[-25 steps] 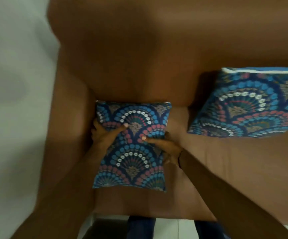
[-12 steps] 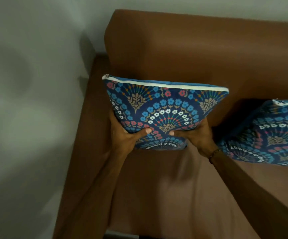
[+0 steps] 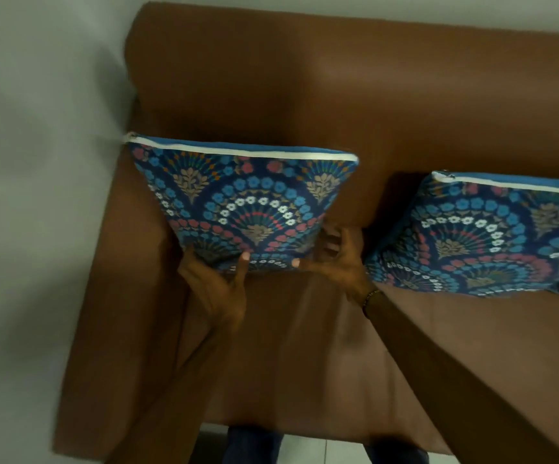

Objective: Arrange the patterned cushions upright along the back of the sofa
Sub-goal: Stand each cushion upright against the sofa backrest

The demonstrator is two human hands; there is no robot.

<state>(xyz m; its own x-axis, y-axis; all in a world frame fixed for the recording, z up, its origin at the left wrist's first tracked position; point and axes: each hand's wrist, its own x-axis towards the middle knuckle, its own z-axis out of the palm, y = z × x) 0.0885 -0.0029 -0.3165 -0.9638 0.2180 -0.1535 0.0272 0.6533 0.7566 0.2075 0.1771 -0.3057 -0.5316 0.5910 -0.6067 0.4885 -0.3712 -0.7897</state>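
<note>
A blue patterned cushion [image 3: 248,209] with a white zip edge on top stands upright against the brown sofa back [image 3: 305,95], near the left armrest. My left hand [image 3: 218,283] grips its lower left corner, thumb on the front and fingers behind. My right hand [image 3: 335,259] is at the lower right corner with its fingers loose and spread beside the edge; only the thumb tip touches the bottom edge. A second matching cushion [image 3: 492,236] leans upright against the back to the right, a gap apart.
The left armrest [image 3: 120,262] runs along a grey wall [image 3: 37,195]. Bare brown seat [image 3: 305,346] lies in front of both cushions. White floor tiles [image 3: 321,447] and my dark trouser legs show below the seat's front edge.
The cushion went from lying flat on the seat to being lifted and stood upright against the sofa back. My right hand's fingers have come out from behind it and loosened.
</note>
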